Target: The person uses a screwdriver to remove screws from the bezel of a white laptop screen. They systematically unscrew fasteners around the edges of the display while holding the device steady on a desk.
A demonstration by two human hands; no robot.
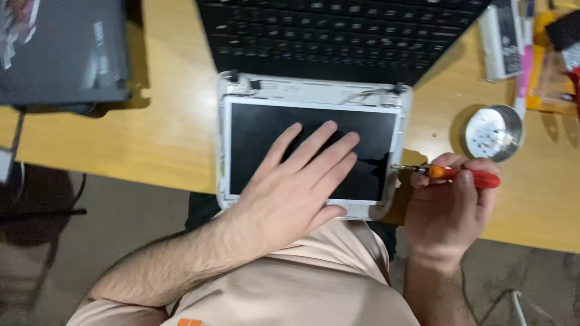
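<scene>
The left hand [296,181] is lying flat on the dark screen panel [260,139] of a small white laptop lid [314,92], fingers spread and straight, gripping nothing — simply pressing the panel down. The lid is resting at the near edge of the wooden table [175,121], folded back from the black keyboard [338,36] behind it, and part of it is overhanging the person's lap. The right hand [450,205] is curling closed around a red-and-orange screwdriver [465,176], thumb and fingers wrapped on the handle, with the thin metal tip pointing left and sitting right at the lid's right edge, about halfway down the frame. Judging by how things are lying, the front bezel already seems to be off: the panel's bare metal border is showing, and loose wires are trailing near the hinges at the top corners. The panel itself is still seated in the lid, so the side fastening looks like the part in hand — whether other screws are still in place cannot be told. A small round metal dish [493,132] is standing just beyond the right hand, seemingly holding tiny parts. A closed dark laptop [63,51] is lying well apart at the far left.
</scene>
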